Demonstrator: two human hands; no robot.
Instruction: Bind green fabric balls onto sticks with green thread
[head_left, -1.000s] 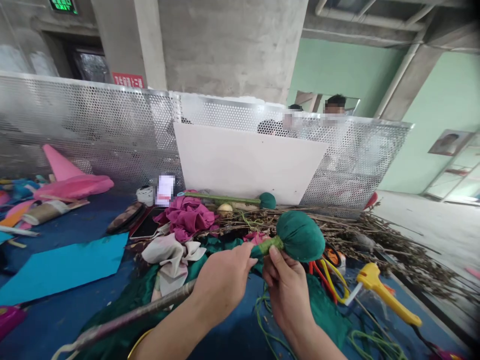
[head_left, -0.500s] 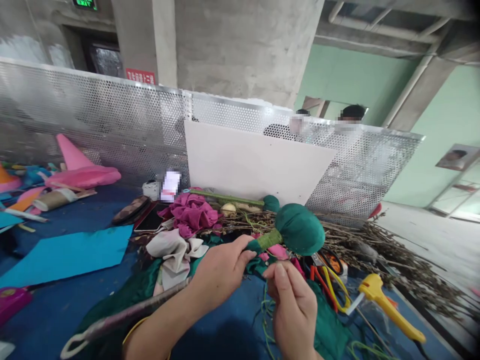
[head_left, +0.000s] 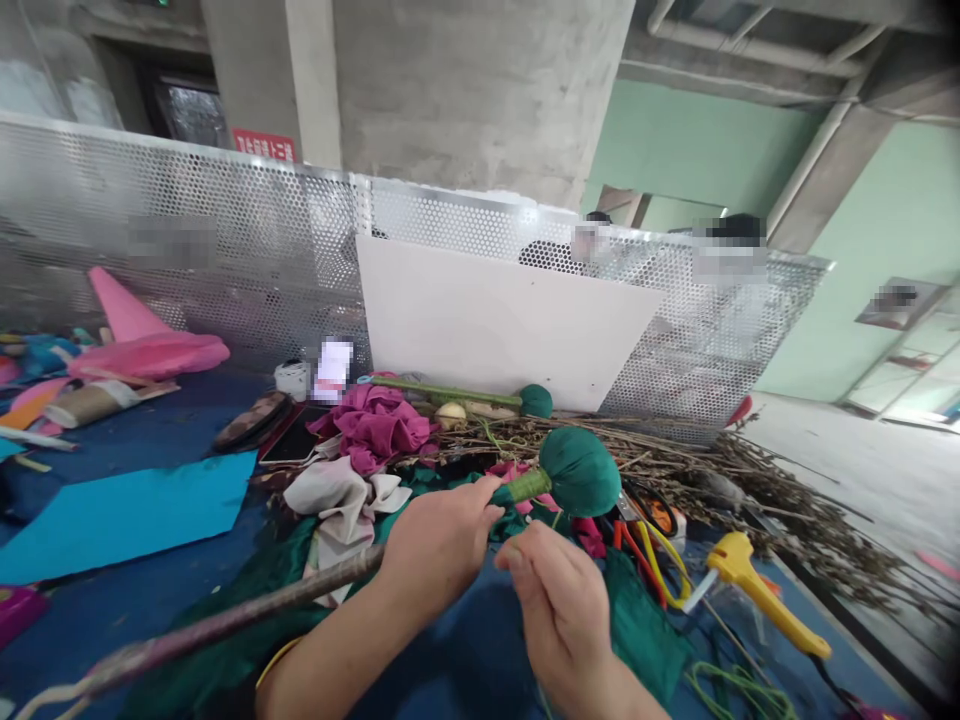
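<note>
My left hand [head_left: 442, 530] is closed round a long wrapped stick [head_left: 247, 612], which slants up from the lower left. On its far end sits a round head covered in dark green cloth [head_left: 581, 472]. Just below the head, light green thread [head_left: 531, 486] is wound round the neck. My right hand [head_left: 559, 590] is close beside it, with thumb and fingers pinched on a thin green thread, mostly hidden by the hand. Dark green cloth [head_left: 641, 620] lies beneath and beside my hands.
A yellow glue gun [head_left: 765, 590], scissors with red and yellow handles [head_left: 652, 560] and loose green string [head_left: 739, 690] lie at right. Dried branches [head_left: 810, 520] spread behind them. Magenta cloth [head_left: 375, 425], blue sheet [head_left: 135, 510] and pink cone [head_left: 131, 305] are at left. A perforated screen [head_left: 247, 250] stands behind.
My right hand has moved left and turned, its pinched fingers now nearer my left hand. The green head has dropped slightly and shifted left. The stick's lower end has also moved left.
</note>
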